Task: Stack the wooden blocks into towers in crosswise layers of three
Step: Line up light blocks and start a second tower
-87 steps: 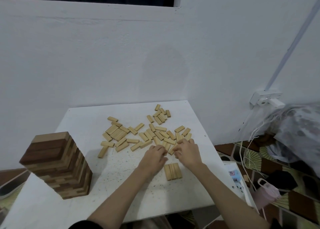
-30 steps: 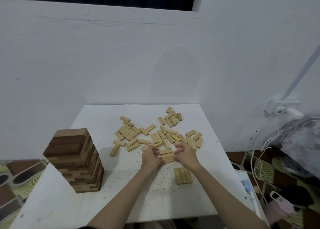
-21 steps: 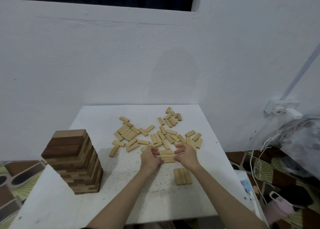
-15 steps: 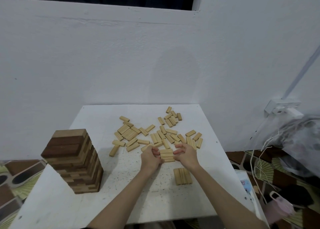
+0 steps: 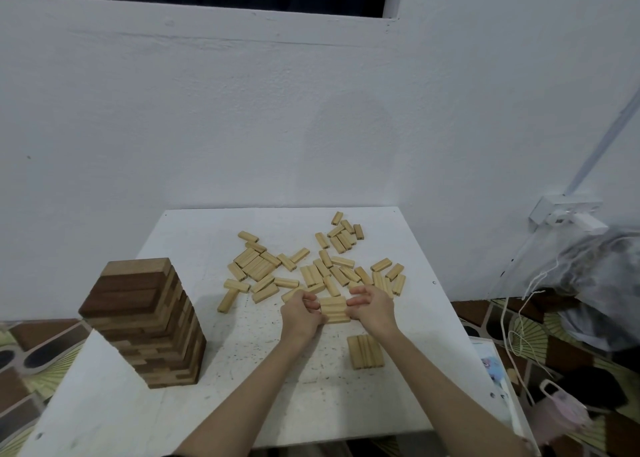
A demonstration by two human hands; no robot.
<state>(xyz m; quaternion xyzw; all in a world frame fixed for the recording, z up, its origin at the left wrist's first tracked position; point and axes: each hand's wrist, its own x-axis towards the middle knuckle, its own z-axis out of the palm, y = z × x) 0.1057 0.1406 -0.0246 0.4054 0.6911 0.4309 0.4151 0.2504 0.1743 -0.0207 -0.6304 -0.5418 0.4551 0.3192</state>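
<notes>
A row of three pale wooden blocks lies side by side between my two hands, pressed from both ends. My left hand grips its left end and my right hand its right end. A flat layer of three blocks lies on the white table just in front of my right wrist, turned lengthwise away from me. Several loose pale blocks are scattered behind my hands. A tall tower of dark and light blocks stands at the table's left.
A white wall rises directly behind the table. To the right hang white cables from a wall socket, beside a grey bag. A pink mask lies on the patterned floor at the right.
Earlier my hands were picking among the loose blocks. They have gathered three into a row and hold it squeezed between them, nearly still over the last second. The camera view shifted right.
</notes>
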